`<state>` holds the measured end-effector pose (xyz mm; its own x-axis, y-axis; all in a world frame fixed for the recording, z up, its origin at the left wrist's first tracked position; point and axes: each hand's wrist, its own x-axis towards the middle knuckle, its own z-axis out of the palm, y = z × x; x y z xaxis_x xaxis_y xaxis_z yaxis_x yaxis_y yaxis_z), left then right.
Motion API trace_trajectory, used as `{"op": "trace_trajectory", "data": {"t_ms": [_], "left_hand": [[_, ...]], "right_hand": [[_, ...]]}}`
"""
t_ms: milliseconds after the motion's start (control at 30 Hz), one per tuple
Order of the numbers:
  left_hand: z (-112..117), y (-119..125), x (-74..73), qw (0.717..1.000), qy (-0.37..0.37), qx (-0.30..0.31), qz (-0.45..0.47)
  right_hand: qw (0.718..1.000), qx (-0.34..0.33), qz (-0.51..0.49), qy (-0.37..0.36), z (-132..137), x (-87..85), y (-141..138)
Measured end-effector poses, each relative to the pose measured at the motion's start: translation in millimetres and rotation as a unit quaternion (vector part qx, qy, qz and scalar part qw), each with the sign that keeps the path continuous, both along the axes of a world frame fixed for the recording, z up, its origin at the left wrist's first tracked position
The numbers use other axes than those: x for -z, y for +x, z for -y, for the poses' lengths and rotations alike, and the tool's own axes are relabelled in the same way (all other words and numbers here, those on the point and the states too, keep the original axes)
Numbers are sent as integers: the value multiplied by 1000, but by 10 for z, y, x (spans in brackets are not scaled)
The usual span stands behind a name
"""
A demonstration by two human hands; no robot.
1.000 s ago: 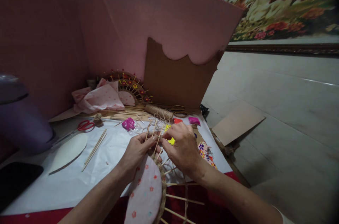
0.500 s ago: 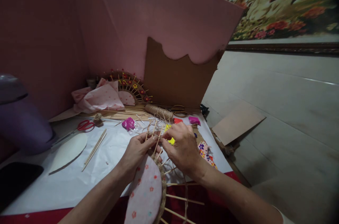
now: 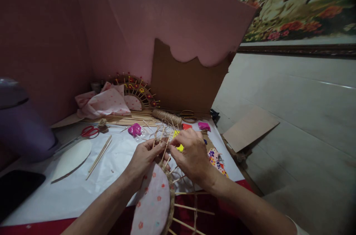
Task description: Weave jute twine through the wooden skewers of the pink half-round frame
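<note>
A half-round piece covered in pink flowered cloth (image 3: 152, 205), with thin wooden sticks (image 3: 191, 209) fanning out of its jute-wrapped rim, lies in front of me. My left hand (image 3: 143, 159) is closed, pinching the rim and sticks at the top of the piece. My right hand (image 3: 190, 155) is closed too, its fingertips pinching jute twine (image 3: 164, 131) between the sticks. The twine runs back to a spool (image 3: 167, 117) on the table.
Red scissors (image 3: 89, 131), a white half-round card (image 3: 71, 159), loose sticks (image 3: 100, 152), small pink (image 3: 135, 129) and yellow bags, a finished decorated fan (image 3: 136, 92), pink cloth (image 3: 104, 102), a stick bundle and a cardboard sheet (image 3: 186, 83) lie on white paper (image 3: 69, 190). A purple object (image 3: 22, 123) is at left.
</note>
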<state>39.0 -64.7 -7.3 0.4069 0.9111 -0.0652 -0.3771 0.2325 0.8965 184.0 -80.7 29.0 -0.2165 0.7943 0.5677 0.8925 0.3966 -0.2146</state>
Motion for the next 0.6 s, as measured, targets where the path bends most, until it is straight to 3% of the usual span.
{"op": "trace_trajectory", "data": {"t_ms": [600], "left_hand": [[-18, 4, 40, 1000, -1, 0, 1]], "right_hand": [[1000, 4, -3, -7, -5, 38, 9]]}}
